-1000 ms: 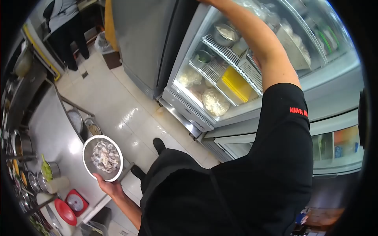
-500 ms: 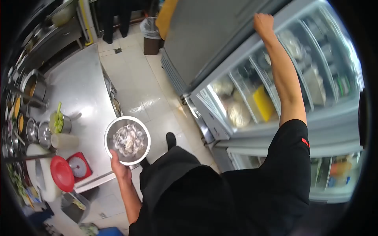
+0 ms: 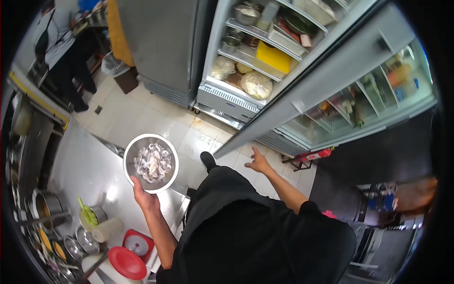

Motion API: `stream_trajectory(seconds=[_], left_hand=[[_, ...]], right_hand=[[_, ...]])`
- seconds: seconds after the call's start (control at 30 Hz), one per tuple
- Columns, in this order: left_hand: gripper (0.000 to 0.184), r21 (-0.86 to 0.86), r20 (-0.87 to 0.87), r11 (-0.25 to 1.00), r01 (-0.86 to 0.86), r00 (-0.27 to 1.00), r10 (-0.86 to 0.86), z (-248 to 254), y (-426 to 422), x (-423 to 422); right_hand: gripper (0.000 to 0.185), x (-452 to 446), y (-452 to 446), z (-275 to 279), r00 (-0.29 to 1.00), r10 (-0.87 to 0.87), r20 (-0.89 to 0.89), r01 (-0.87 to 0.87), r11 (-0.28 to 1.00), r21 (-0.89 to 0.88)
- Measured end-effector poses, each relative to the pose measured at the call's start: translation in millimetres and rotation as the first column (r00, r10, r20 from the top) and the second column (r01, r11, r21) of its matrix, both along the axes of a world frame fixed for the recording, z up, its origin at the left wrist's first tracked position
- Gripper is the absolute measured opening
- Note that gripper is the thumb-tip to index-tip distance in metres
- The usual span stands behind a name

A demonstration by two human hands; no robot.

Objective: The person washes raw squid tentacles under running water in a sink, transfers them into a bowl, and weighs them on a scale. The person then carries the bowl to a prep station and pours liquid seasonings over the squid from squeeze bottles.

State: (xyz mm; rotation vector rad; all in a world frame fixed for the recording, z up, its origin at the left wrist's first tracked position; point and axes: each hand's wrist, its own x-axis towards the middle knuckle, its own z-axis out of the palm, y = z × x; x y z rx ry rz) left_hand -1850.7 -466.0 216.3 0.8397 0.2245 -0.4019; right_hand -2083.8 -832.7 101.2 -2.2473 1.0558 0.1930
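My left hand (image 3: 145,196) grips the rim of a round metal bowl (image 3: 174,165), thumb on the near side. Inside the bowl lie pale greyish, wet-looking pieces resembling cut squid (image 3: 152,163). Held level, the bowl is over the corner of the steel table. My right hand (image 3: 257,160) is empty with its fingers apart, close to the lower end of the swung-out fridge door (image 3: 283,110). Beyond that door, the open fridge shows shelves with a yellow container (image 3: 273,57), a plastic-wrapped bundle (image 3: 256,85) and a metal pot (image 3: 247,15).
On the steel table (image 3: 80,161) stand a red scale (image 3: 137,245), a red plate (image 3: 127,263), a pot with green stalks (image 3: 90,215) and several metal bowls. A second glass-door fridge (image 3: 350,106) is at right. Another person (image 3: 61,52) stands far left near a bin (image 3: 124,78).
The fridge door has swung open, uncovering its shelves. My right hand has let go of the door's top edge and come down towards me. My left hand still holds the bowl.
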Motion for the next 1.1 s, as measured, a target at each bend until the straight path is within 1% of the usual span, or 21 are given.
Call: stream_trajectory(seconds=[0.03, 0.1, 0.17, 0.2, 0.3, 0.37, 0.43, 0.47, 0.5, 0.53, 0.57, 0.6, 0.63, 0.67, 0.7, 0.87, 0.9, 0.93, 1.03, 1.07, 1.1], left_hand=[[0.057, 0.003, -0.019, 1.0, 0.019, 1.0, -0.019, 0, 1, 0], [0.058, 0.006, 0.007, 0.998, 0.067, 0.998, -0.067, -6, 7, 2], [0.058, -0.029, -0.054, 0.993, 0.117, 0.992, -0.118, -13, 13, 6], [0.058, -0.045, -0.035, 0.987, 0.153, 0.987, -0.155, -15, 16, 7], [0.058, -0.04, -0.084, 0.985, 0.167, 0.982, -0.17, -6, 17, 8], [0.058, -0.05, -0.085, 0.975, 0.216, 0.972, -0.22, -19, 23, 13], [0.059, -0.07, -0.078, 0.963, 0.26, 0.961, -0.265, -23, 23, 14], [0.059, -0.05, -0.073, 0.964, 0.262, 0.961, -0.265, -18, 21, 16], [0.059, -0.03, -0.068, 0.964, 0.265, 0.962, -0.266, -15, 20, 16], [0.058, -0.017, -0.077, 0.969, 0.245, 0.966, -0.246, -12, 17, 16], [0.058, -0.027, -0.08, 0.973, 0.23, 0.969, -0.232, -18, 15, 18], [0.058, -0.033, -0.078, 0.975, 0.218, 0.972, -0.22, -18, 12, 18], [0.058, -0.033, -0.08, 0.978, 0.206, 0.975, -0.208, -17, 11, 17], [0.058, -0.036, -0.068, 0.979, 0.201, 0.977, -0.203, -15, 9, 16], [0.059, -0.043, -0.064, 0.98, 0.196, 0.978, -0.198, -16, 8, 14], [0.063, -0.034, -0.027, 0.993, 0.113, 0.993, -0.114, -17, -4, 10], [0.064, -0.037, -0.025, 0.995, 0.089, 0.996, -0.09, -17, -8, 8], [0.065, -0.008, -0.018, 0.999, 0.033, 0.999, -0.033, -25, -8, 3], [0.067, 0.035, -0.047, 0.993, -0.109, 0.993, 0.11, -15, -30, -5], [0.067, 0.074, -0.059, 0.986, -0.152, 0.986, 0.156, -9, -36, -7], [0.067, 0.111, -0.073, 0.975, -0.194, 0.976, 0.203, -2, -44, -9]], right_hand=[[0.098, -19, 22, 2, 0.979, -0.198, 0.055, 0.183, 0.962, 0.2], [0.097, -41, 61, -11, 0.953, -0.188, 0.239, 0.187, 0.982, 0.026], [0.093, -53, 92, -20, 0.726, -0.547, 0.416, 0.508, 0.835, 0.211], [0.09, -66, 100, -8, 0.712, -0.613, 0.341, 0.567, 0.79, 0.234], [0.083, -81, 122, 83, 0.632, -0.723, 0.28, 0.674, 0.69, 0.263], [0.082, -121, 112, 59, 0.638, -0.674, 0.372, 0.64, 0.733, 0.231], [0.092, -135, 112, 78, 0.753, -0.657, -0.049, 0.658, 0.752, 0.032], [0.102, -142, 106, 60, 0.775, -0.447, -0.446, 0.45, 0.887, -0.106], [0.101, -139, 111, 56, 0.813, -0.038, -0.581, 0.086, 0.995, 0.054], [0.075, -119, 105, 39, 0.809, 0.049, -0.586, 0.028, 0.992, 0.122], [0.056, -96, 93, 2, 0.877, 0.003, -0.48, -0.07, 0.99, -0.121], [0.047, -47, 87, 33, 0.955, -0.175, -0.239, 0.15, 0.982, -0.116], [0.036, -13, 61, 3, 0.986, -0.128, 0.105, 0.158, 0.916, -0.368], [0.027, 41, 46, 33, 0.854, -0.134, 0.503, 0.306, 0.912, -0.275], [0.025, 88, 22, 56, 0.738, -0.06, 0.672, 0.316, 0.911, -0.266], [0.053, 260, -144, 196, 0.595, 0.286, 0.751, 0.427, 0.679, -0.597], [0.057, 285, -186, 230, 0.657, 0.147, 0.739, 0.447, 0.714, -0.539], [0.057, 312, -238, 245, 0.597, 0.204, 0.776, 0.568, 0.575, -0.588], [0.06, 358, -350, 316, 0.695, -0.043, 0.718, 0.581, 0.622, -0.525], [0.059, 379, -389, 315, 0.624, 0.023, 0.781, 0.683, 0.47, -0.559], [0.065, 387, -394, 337, 0.658, -0.231, 0.717, 0.68, 0.591, -0.434]])
